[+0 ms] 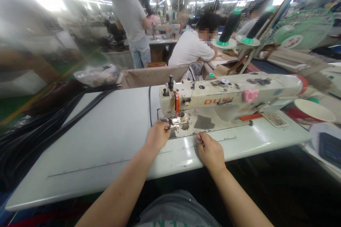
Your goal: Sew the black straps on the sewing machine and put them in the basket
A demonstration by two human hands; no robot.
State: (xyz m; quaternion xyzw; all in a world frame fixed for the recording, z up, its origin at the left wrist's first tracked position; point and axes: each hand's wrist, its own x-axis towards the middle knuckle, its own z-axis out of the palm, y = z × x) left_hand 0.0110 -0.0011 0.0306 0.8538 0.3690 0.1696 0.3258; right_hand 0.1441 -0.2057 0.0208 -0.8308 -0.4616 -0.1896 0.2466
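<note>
My left hand is closed at the needle area of a white sewing machine, its fingertips pinching a small dark piece of material just left of the presser foot. My right hand rests at the front of the machine bed, its fingers curled together. Something small shows at its fingertips, too unclear to name. A thin black strip lies on the white table behind my left hand.
Many long black strips hang over the table's left end. Thread cones stand behind the machine, near a green fan. A fabric-lined bin sits beyond the table. One person sits bent over and another stands further back.
</note>
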